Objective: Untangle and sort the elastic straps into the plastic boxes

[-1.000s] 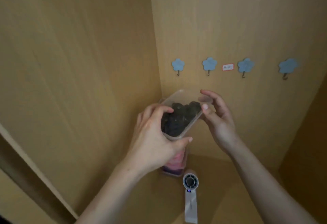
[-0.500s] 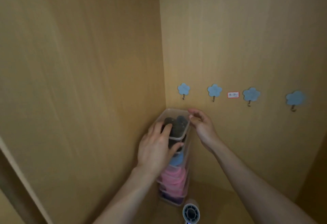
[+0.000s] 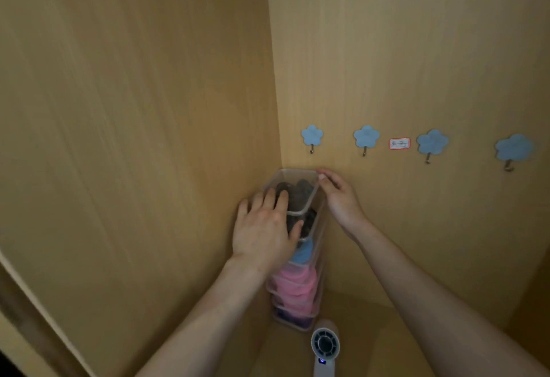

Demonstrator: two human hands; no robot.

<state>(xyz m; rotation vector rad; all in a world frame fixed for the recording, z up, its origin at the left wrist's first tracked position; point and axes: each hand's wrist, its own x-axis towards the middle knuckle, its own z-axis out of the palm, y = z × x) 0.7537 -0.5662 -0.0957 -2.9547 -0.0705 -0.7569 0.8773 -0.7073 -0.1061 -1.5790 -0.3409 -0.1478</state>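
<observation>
A clear plastic top box [image 3: 297, 170] holding dark grey elastic straps [image 3: 300, 190] sits on a tall stack of clear boxes in the cupboard corner. Lower boxes show more dark straps, blue straps [image 3: 304, 253], pink straps [image 3: 294, 284] and purple ones [image 3: 297, 319] at the bottom. My left hand [image 3: 262, 233] lies flat against the top box's near left side, fingers straight over the rim, thumb on the front. My right hand [image 3: 339, 198] pinches the far right corner of the rim.
The stack stands where the left wooden wall meets the back wall. Blue flower-shaped hooks [image 3: 312, 135] and a small red-edged label [image 3: 399, 143] line the back wall. A white handheld fan [image 3: 325, 347] lies on the shelf floor just in front of the stack.
The box of dark straps, held tilted in both hands a second ago, now sits level on top of the stack. My left fingers have straightened against it.
</observation>
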